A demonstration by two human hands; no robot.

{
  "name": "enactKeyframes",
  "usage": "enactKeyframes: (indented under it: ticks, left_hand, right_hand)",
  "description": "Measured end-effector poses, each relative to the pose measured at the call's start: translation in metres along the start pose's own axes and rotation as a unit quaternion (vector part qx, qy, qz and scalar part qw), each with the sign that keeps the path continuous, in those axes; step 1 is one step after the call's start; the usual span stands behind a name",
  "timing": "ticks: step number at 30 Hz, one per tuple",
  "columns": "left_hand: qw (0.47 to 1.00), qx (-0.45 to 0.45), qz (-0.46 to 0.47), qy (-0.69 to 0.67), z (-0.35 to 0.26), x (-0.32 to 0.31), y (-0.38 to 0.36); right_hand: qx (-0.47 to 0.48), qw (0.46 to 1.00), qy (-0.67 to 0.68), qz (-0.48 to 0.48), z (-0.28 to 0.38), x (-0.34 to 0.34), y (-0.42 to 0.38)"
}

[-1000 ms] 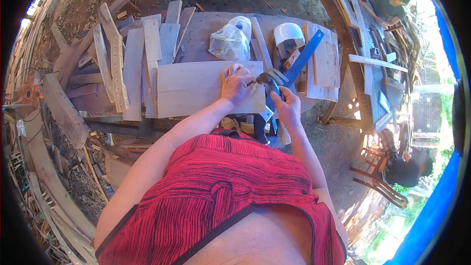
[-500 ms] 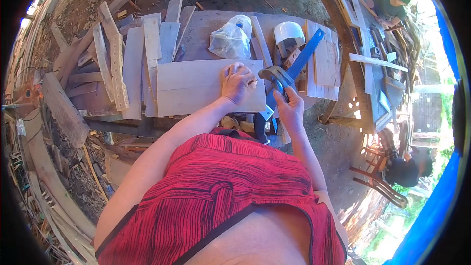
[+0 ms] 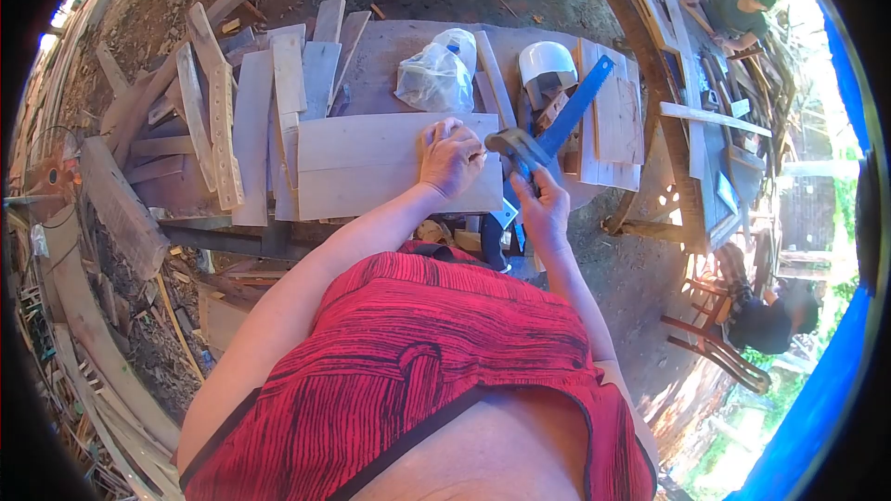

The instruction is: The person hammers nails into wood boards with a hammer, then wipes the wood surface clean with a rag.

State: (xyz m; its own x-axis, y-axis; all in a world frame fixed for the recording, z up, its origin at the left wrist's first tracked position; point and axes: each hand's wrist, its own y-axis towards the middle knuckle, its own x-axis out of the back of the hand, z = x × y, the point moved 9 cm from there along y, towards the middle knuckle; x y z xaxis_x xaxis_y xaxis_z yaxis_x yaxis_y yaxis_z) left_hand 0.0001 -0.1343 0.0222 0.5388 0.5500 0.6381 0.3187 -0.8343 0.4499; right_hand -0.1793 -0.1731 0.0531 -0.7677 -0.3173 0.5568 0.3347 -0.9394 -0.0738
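Observation:
My right hand [image 3: 543, 204] grips a hammer [image 3: 516, 147] by its handle. The hammer's head is close to the right end of a wide pale wooden board [image 3: 371, 167], which lies flat across the bench in front of me. My left hand [image 3: 450, 162] rests on that board near its right end, fingers curled and pressed together. Whatever the left fingers pinch is hidden or too small to make out. Just behind the hammer lies a handsaw with a blue blade [image 3: 585, 100]. A pale metal square tool [image 3: 507, 213] shows beside the board's lower right corner.
On the bench are a clear plastic bag [image 3: 436, 74] and a white rounded shell [image 3: 546, 63]. Planks [image 3: 251, 130] lie to the left, and stacked boards [image 3: 613, 121] to the right. Two people sit at the far right, one by another bench [image 3: 710, 144] with wood on it.
The hammer head has tilted and shifted slightly, and my right hand has moved a little down and left. My left hand and the board have stayed in place.

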Motion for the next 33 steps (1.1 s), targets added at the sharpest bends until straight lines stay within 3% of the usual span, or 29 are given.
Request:
enactKeyframes:
  ticks: [2, 6, 9, 12, 14, 20, 33]
  left_hand:
    - [1.0, -0.004, 0.003, 0.004, 0.0, -0.002, 0.001]
    - [1.0, 0.001, 0.008, -0.001, 0.0, 0.0, 0.0]
    - [1.0, 0.003, 0.007, -0.002, -0.002, 0.001, 0.001]
    - [1.0, 0.001, 0.008, 0.0, -0.001, 0.001, 0.001]
    - [1.0, -0.004, 0.01, 0.005, -0.002, 0.0, 0.003]
    - [0.999, 0.005, 0.023, -0.021, -0.004, 0.003, 0.001]
    - [0.999, 0.025, 0.039, -0.008, -0.001, 0.002, 0.002]
  right_hand:
    - [-0.012, 0.997, -0.071, 0.011, -0.006, -0.005, 0.0]
    - [-0.007, 0.998, -0.067, 0.011, -0.002, -0.001, 0.001]
    - [0.062, 0.997, 0.036, -0.031, 0.011, 0.005, -0.002]
    - [0.022, 0.999, 0.026, -0.012, 0.007, 0.002, -0.001]
    - [-0.017, 0.998, -0.054, 0.015, -0.007, -0.004, 0.004]
    - [0.003, 0.996, 0.089, -0.003, 0.024, 0.015, 0.001]
    - [-0.006, 0.998, 0.057, 0.015, 0.01, 0.005, -0.006]
